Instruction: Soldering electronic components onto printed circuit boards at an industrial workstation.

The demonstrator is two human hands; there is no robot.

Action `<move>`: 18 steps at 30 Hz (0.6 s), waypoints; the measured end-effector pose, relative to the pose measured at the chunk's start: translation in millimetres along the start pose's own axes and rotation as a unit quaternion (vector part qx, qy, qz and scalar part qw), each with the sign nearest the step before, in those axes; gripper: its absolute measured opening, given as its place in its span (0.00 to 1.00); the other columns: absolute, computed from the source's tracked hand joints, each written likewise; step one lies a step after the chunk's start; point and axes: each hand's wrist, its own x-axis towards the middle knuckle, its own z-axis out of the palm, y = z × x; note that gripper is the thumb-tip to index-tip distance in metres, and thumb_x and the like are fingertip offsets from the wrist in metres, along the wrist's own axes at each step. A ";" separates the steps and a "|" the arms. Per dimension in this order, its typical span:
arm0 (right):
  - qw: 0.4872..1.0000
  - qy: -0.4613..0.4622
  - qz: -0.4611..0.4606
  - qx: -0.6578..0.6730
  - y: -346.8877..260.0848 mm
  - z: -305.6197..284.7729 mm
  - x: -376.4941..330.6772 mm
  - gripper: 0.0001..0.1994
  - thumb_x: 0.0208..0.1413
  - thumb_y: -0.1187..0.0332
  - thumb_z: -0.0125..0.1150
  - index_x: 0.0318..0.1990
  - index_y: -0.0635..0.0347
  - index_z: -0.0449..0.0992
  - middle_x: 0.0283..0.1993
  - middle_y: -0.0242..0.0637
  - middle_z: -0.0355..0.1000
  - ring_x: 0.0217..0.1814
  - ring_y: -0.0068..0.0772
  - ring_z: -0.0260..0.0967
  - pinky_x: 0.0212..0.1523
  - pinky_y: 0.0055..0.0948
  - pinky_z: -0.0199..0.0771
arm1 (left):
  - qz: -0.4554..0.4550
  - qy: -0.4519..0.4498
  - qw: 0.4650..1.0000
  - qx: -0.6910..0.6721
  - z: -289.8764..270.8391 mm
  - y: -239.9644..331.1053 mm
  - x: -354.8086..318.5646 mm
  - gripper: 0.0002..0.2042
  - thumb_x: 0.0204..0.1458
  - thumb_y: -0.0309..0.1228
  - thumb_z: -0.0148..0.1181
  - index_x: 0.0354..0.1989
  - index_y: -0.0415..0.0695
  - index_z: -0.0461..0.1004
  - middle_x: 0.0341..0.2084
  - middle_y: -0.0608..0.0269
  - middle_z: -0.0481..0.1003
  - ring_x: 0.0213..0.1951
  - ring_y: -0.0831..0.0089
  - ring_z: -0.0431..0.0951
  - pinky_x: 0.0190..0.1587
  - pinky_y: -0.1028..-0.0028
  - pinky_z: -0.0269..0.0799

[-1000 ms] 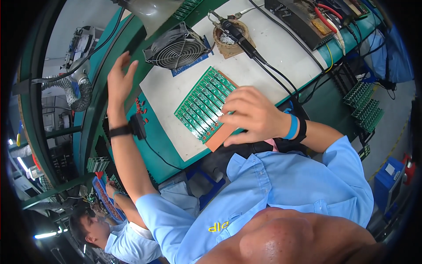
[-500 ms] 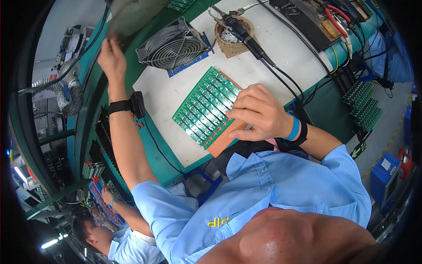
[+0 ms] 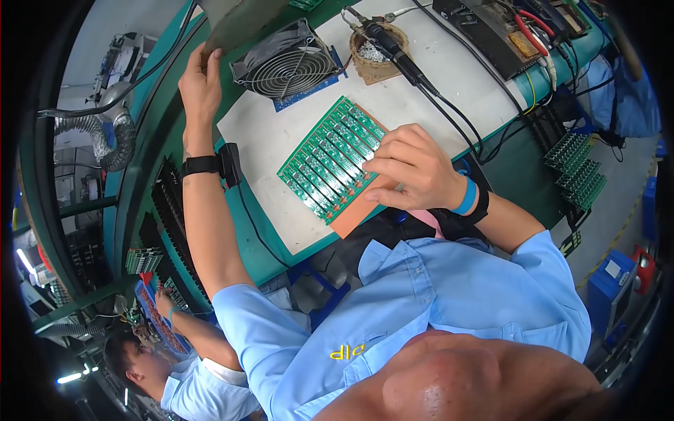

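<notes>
On the white-sheeted table (image 3: 281, 217), the right hand (image 3: 425, 175) curled its fingers (image 3: 386, 167) at the edge of a green circuit panel (image 3: 326, 156) lying on brown board (image 3: 349, 219); farther, the left hand (image 3: 201, 95) met a grey hood (image 3: 246, 21). I couldn't tell whether either pinched.

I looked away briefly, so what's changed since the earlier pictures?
Your left hand moved forward to the grey hood, which looks turned; whether the hand grips it is unclear. The right hand stayed at the green circuit panel, which still lies on the brown board. The fan stayed too.
</notes>
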 end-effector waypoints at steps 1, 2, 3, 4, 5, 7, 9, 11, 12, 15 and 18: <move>1.000 0.001 0.001 0.001 -0.1 0.1 0.3 0.21 0.45 0.56 0.78 0.42 0.58 0.81 0.39 0.33 0.76 0.43 0.39 0.74 0.46 0.38 0.71 | 0.000 0.001 1.000 0.001 0.0 0.0 -0.1 0.16 0.67 0.38 0.60 0.57 0.42 0.78 0.39 0.54 0.84 0.38 0.69 0.84 0.44 0.69 0.77; 1.000 0.001 -0.001 0.002 0.0 0.1 0.4 0.21 0.45 0.56 0.78 0.42 0.58 0.81 0.39 0.33 0.76 0.43 0.39 0.74 0.46 0.38 0.71 | 0.003 0.002 1.000 -0.006 0.6 -0.3 -0.2 0.16 0.66 0.37 0.61 0.58 0.42 0.77 0.40 0.54 0.84 0.39 0.70 0.84 0.45 0.69 0.77; 1.000 0.000 0.000 0.002 0.0 0.1 0.5 0.21 0.45 0.56 0.78 0.42 0.58 0.81 0.39 0.33 0.76 0.43 0.39 0.74 0.46 0.38 0.71 | 0.006 0.002 1.000 -0.014 1.2 -0.8 -0.2 0.17 0.66 0.37 0.62 0.58 0.42 0.77 0.41 0.54 0.84 0.41 0.70 0.84 0.47 0.70 0.77; 1.000 -0.001 0.002 0.003 0.1 0.0 0.4 0.20 0.45 0.56 0.78 0.42 0.58 0.81 0.39 0.33 0.76 0.43 0.39 0.74 0.46 0.38 0.71 | 0.004 -0.004 1.000 -0.023 2.2 -1.3 -0.2 0.17 0.65 0.36 0.62 0.59 0.42 0.76 0.41 0.54 0.84 0.42 0.70 0.84 0.48 0.70 0.77; 1.000 -0.001 0.005 0.004 0.2 0.0 0.1 0.20 0.45 0.56 0.78 0.42 0.58 0.81 0.39 0.32 0.76 0.43 0.39 0.74 0.46 0.38 0.71 | 0.008 0.002 1.000 -0.022 3.1 -1.9 -0.1 0.17 0.65 0.36 0.62 0.59 0.42 0.76 0.41 0.54 0.84 0.42 0.70 0.84 0.48 0.70 0.77; 1.000 -0.003 0.003 0.004 0.3 0.1 -0.3 0.20 0.45 0.56 0.78 0.42 0.58 0.81 0.39 0.32 0.76 0.43 0.39 0.74 0.46 0.38 0.71 | 0.005 0.005 1.000 -0.026 4.9 -2.8 0.5 0.18 0.65 0.35 0.63 0.60 0.42 0.76 0.41 0.54 0.84 0.42 0.70 0.84 0.49 0.70 0.78; 1.000 -0.001 0.003 0.004 0.6 0.2 -0.9 0.20 0.46 0.56 0.78 0.42 0.58 0.81 0.39 0.32 0.76 0.43 0.39 0.74 0.47 0.38 0.71 | 0.004 0.005 1.000 -0.028 6.9 -3.4 1.3 0.18 0.65 0.35 0.64 0.60 0.42 0.76 0.41 0.54 0.85 0.43 0.70 0.84 0.49 0.70 0.78; 1.000 -0.002 0.002 0.004 0.8 0.3 -1.0 0.20 0.46 0.56 0.78 0.42 0.58 0.81 0.38 0.32 0.76 0.43 0.39 0.74 0.47 0.38 0.71 | 0.003 0.006 0.999 -0.032 8.4 -4.5 2.2 0.19 0.64 0.36 0.64 0.60 0.41 0.75 0.43 0.53 0.84 0.44 0.69 0.85 0.49 0.69 0.78; 1.000 -0.002 0.002 0.005 0.8 0.3 -1.0 0.20 0.46 0.56 0.77 0.42 0.58 0.81 0.38 0.32 0.76 0.43 0.39 0.74 0.47 0.38 0.71 | 0.001 0.007 0.999 -0.034 9.1 -5.4 2.6 0.20 0.64 0.36 0.64 0.61 0.41 0.75 0.43 0.53 0.84 0.44 0.69 0.85 0.49 0.69 0.78; 1.000 -0.003 0.002 0.006 1.0 0.2 -0.9 0.20 0.46 0.56 0.77 0.42 0.58 0.81 0.38 0.32 0.76 0.43 0.38 0.74 0.47 0.38 0.71 | -0.002 0.003 0.999 -0.036 11.1 -8.9 4.1 0.21 0.63 0.37 0.65 0.61 0.40 0.75 0.45 0.51 0.84 0.46 0.67 0.85 0.51 0.68 0.78; 1.000 -0.005 0.002 0.007 1.2 0.2 -0.6 0.20 0.47 0.56 0.77 0.42 0.58 0.81 0.38 0.32 0.76 0.43 0.38 0.74 0.46 0.38 0.71 | -0.001 0.000 0.999 -0.034 12.7 -10.8 5.6 0.22 0.63 0.38 0.66 0.62 0.40 0.74 0.47 0.50 0.83 0.48 0.65 0.84 0.53 0.67 0.77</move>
